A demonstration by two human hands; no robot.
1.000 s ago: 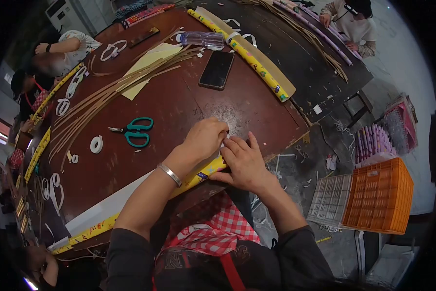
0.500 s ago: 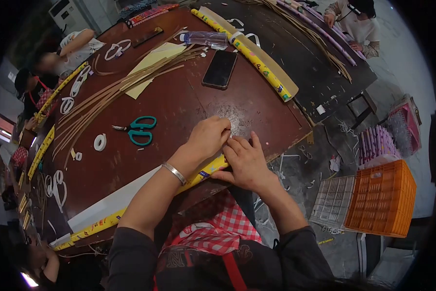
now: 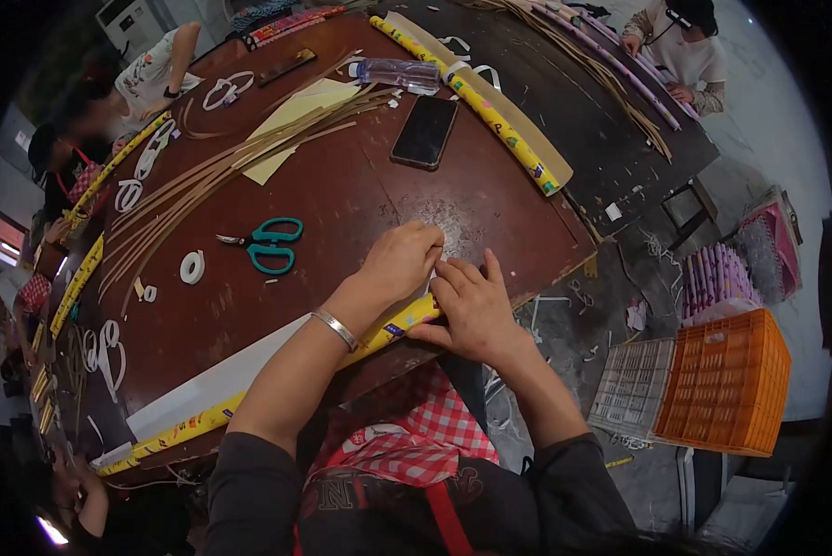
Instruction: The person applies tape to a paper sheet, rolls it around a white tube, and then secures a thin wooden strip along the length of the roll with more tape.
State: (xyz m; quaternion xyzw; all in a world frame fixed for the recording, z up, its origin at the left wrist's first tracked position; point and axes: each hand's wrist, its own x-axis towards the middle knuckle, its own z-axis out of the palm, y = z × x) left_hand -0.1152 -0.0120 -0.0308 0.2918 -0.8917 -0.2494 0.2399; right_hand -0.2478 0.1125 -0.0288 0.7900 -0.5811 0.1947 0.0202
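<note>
A roll of yellow patterned paper (image 3: 198,424) lies along the table's near edge, its white inner side (image 3: 217,375) spread behind it. My right hand (image 3: 472,310) grips the right end of the roll, thumb on the near side and fingers over the top. Just beyond it, my left hand (image 3: 402,262) is closed, fingertips pinched close to the right fingertips. A bit of white shows between the hands, but what the left fingers hold is hidden. Teal-handled scissors (image 3: 272,246) and a roll of white tape (image 3: 192,267) lie to the left.
Brown strips (image 3: 203,171) lie over yellow sheets (image 3: 296,130). A phone (image 3: 424,132), a plastic bottle (image 3: 397,74) and another yellow paper roll (image 3: 499,125) lie farther back. Orange (image 3: 726,380) and white crates (image 3: 634,385) stand on the floor at right. Several people work around the tables.
My hands keep nearly the same hold on the paper roll. The view has shifted slightly. At upper left, a co-worker's arm has changed position.
</note>
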